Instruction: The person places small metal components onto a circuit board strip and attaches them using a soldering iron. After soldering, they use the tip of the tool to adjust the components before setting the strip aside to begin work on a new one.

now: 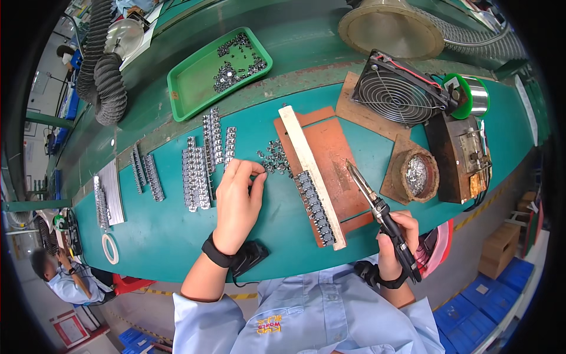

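My right hand point(387, 258) grips a soldering iron point(382, 213) by its black handle. The iron's metal tip points up and left, over the reddish-brown board point(336, 159). My left hand point(237, 197) is closed in a pinch beside a small pile of shiny metal parts point(274, 157); anything between the fingertips is too small to make out. A pale wooden strip point(309, 168) lies slanted across the board. Along the strip's near left side sits a row of dark small components point(315, 207).
Rows of metal-cased parts point(196, 174) lie left of my left hand. Behind is a green tray point(188, 88) with loose parts. To the right stand a black fan point(401, 91), a round pot point(433, 177), a solder spool point(476, 95) and a metal box point(454, 147). A person point(73, 277) sits far left.
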`<action>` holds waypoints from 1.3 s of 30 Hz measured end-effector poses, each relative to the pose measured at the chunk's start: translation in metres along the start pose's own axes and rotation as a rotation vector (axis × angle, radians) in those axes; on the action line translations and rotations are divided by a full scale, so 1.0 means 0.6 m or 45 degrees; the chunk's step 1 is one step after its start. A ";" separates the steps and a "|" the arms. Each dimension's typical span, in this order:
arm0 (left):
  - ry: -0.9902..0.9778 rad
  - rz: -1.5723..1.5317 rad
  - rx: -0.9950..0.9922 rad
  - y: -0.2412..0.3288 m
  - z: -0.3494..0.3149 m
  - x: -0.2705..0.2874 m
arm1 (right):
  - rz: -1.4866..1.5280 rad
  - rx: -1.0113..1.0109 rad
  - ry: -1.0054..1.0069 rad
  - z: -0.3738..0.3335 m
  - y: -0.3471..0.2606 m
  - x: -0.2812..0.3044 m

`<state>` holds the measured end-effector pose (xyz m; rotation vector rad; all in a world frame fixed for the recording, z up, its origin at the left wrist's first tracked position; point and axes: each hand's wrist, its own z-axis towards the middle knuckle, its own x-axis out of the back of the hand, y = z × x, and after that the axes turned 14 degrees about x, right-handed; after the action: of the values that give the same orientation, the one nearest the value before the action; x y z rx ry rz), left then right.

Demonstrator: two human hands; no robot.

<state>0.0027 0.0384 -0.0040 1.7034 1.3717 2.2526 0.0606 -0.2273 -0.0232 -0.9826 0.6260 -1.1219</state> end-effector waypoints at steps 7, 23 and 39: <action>-0.275 -0.441 0.213 0.018 -0.024 0.018 | -0.027 0.042 0.001 0.005 0.000 0.001; -1.111 -0.982 0.411 0.034 -0.057 0.023 | -0.099 0.008 -0.041 0.008 -0.005 -0.002; -1.151 -1.199 0.554 0.038 -0.056 -0.007 | -0.069 0.095 -0.042 0.012 0.002 0.004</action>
<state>-0.0108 0.0011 0.0061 1.3467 1.8257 0.6111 0.0678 -0.2274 -0.0212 -0.9566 0.5299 -1.1661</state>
